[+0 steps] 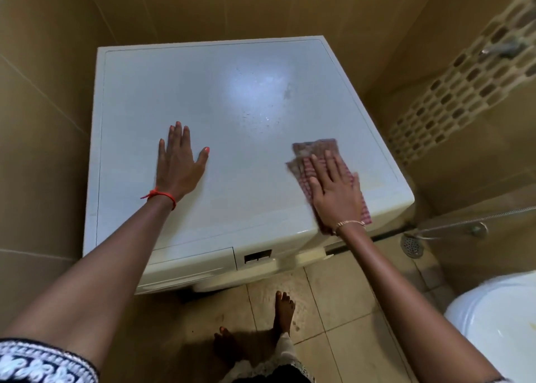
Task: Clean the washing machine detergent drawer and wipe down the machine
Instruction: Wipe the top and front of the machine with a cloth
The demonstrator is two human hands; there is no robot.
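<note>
The white washing machine (pixel 237 116) stands in a tiled corner, and I look down on its flat top. A wet sheen and small droplets show near the top's middle. My left hand (pixel 177 162) rests flat on the top at the left, fingers straight. My right hand (pixel 333 185) presses flat on a red-and-white checked cloth (pixel 313 150) near the top's right front corner. The cloth sticks out beyond my fingers and past my wrist. The detergent drawer front (pixel 197 259) appears shut at the machine's front left, partly behind my left forearm.
Beige tiled walls close in on the left and behind. A mosaic tile strip (pixel 464 92) runs up the right wall. A white toilet bowl (pixel 501 324) stands at lower right, with a floor drain (pixel 412 245) and a shower hose beside it. My bare feet stand on the tiled floor.
</note>
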